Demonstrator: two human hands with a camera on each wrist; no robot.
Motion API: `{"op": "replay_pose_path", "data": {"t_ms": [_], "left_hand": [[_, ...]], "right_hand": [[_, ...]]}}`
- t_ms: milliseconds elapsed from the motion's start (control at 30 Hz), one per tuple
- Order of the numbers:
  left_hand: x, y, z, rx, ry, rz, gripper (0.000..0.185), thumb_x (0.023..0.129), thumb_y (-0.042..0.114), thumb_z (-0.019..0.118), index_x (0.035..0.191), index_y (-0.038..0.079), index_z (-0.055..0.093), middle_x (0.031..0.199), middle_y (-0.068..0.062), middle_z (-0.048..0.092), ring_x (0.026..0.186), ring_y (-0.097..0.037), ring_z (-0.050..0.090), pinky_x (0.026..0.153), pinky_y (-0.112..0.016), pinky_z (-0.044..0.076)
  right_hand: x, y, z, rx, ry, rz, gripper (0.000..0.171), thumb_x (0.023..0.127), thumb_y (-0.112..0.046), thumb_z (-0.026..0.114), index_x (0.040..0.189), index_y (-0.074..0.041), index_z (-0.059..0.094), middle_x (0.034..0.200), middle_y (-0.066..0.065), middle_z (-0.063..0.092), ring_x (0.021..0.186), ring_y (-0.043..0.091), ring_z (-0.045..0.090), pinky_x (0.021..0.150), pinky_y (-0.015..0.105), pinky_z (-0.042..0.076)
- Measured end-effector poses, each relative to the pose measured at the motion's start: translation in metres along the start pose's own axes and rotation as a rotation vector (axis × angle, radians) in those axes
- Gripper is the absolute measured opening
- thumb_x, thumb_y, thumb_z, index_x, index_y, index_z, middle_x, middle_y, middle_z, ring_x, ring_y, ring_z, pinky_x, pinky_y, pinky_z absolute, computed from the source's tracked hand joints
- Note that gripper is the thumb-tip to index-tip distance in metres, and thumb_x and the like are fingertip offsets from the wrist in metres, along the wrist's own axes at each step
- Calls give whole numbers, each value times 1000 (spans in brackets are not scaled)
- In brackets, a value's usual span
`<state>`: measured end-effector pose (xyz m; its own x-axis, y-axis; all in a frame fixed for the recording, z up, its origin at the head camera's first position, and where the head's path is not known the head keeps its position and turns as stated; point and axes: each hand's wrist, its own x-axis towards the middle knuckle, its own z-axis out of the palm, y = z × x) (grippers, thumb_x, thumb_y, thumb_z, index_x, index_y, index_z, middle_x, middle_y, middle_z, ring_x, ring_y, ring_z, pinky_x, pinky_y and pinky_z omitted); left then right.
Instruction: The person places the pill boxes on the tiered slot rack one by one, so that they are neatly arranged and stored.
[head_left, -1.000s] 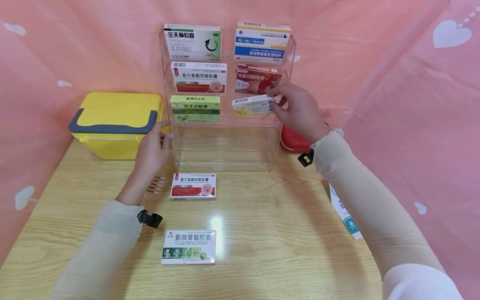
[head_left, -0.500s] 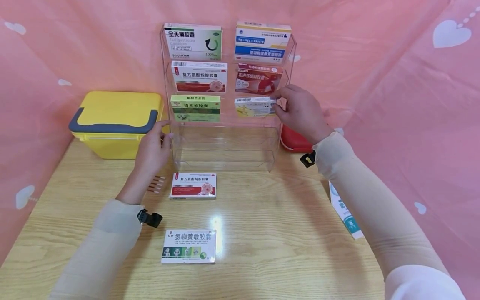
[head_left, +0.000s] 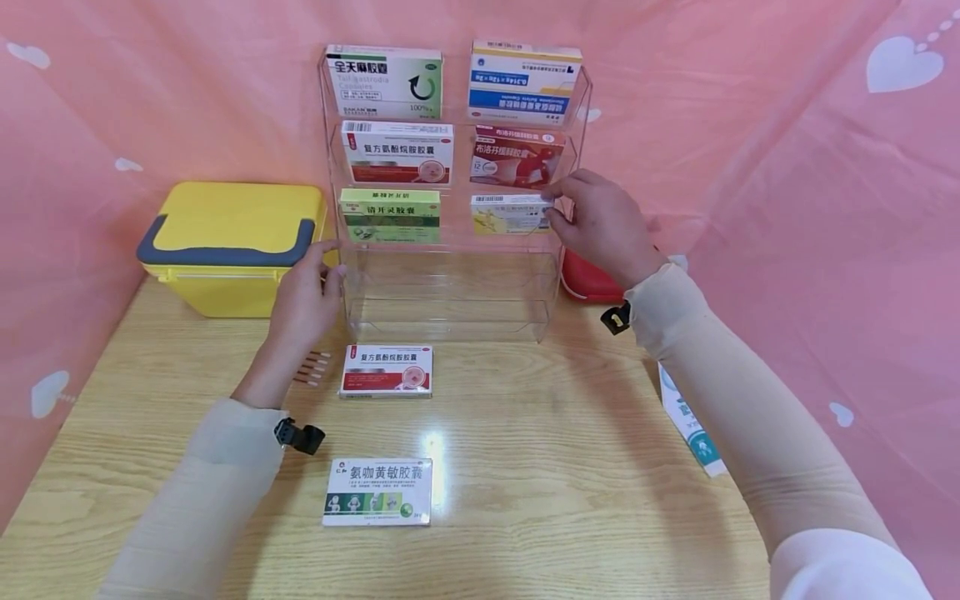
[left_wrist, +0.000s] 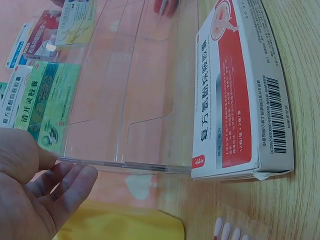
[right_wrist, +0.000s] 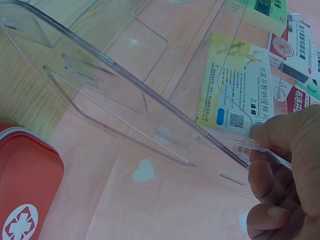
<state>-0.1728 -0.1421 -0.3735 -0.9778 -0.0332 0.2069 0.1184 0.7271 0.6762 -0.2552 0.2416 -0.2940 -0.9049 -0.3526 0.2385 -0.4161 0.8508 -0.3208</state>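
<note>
Two hands at a clear acrylic rack of medicine boxes

Right hand (head_left: 600, 221) pinching the yellow-white box (head_left: 510, 213) on the rack's (head_left: 450, 292) third tier; left hand (head_left: 303, 300) resting against its left edge. On the worktop (head_left: 540, 467): red-white box (head_left: 387, 372), green-white box (head_left: 378, 492). Yellow case (head_left: 228, 246) at left.

Wooden table with a clear tiered rack and loose medicine boxes

The pale wood-grain table (head_left: 540, 467) carries a clear acrylic rack (head_left: 450, 292) near its back edge, its upper tiers filled with medicine boxes and the lowest tier bare. Left of the rack sits a yellow case (head_left: 225, 250) with a grey handle; behind the rack's right side lies a red first-aid pouch (head_left: 588, 279). Just in front of the rack lies a red-and-white box (head_left: 386, 372), flat, with a few cotton swabs (head_left: 313, 369) beside it. Nearer the front edge lies a white-and-green box (head_left: 377, 492), and a teal-printed box (head_left: 690, 425) rests at the right edge.
</note>
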Motion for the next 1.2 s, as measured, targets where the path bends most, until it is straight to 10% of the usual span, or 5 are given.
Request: {"op": "replay_pose_path", "data": {"t_ms": [267, 533, 867, 1200], "left_hand": [[-1, 1, 1, 1, -9, -15, 40, 107, 18, 51, 146, 8, 49, 86, -14, 59, 69, -27, 55, 54, -40, 43], [-1, 3, -1, 3, -15, -20, 42, 107, 19, 51, 148, 8, 48, 88, -14, 59, 72, -28, 55, 58, -40, 43], [0, 4, -2, 3, 1, -2, 41, 107, 18, 51, 146, 7, 49, 87, -14, 60, 70, -26, 55, 56, -39, 44], [-1, 3, 0, -6, -10, -13, 41, 108, 18, 51, 147, 6, 48, 87, -15, 59, 74, -28, 55, 59, -41, 43]], "right_hand": [[-7, -3, 1, 24, 32, -8, 30, 96, -21, 72, 125, -10, 71, 126, 8, 60, 91, 24, 58, 79, 40, 55], [-45, -19, 32, 284, 77, -170, 21, 93, -18, 76, 112, -10, 75, 106, -2, 67, 77, 15, 57, 67, 32, 52], [-93, -59, 123, 515, -350, -69, 27, 97, -18, 71, 121, -7, 72, 101, -3, 70, 80, 14, 63, 71, 30, 54], [-98, -89, 183, 392, -348, -96, 47, 95, -38, 72, 130, -7, 66, 71, -7, 59, 60, 6, 53, 57, 26, 44]]}}
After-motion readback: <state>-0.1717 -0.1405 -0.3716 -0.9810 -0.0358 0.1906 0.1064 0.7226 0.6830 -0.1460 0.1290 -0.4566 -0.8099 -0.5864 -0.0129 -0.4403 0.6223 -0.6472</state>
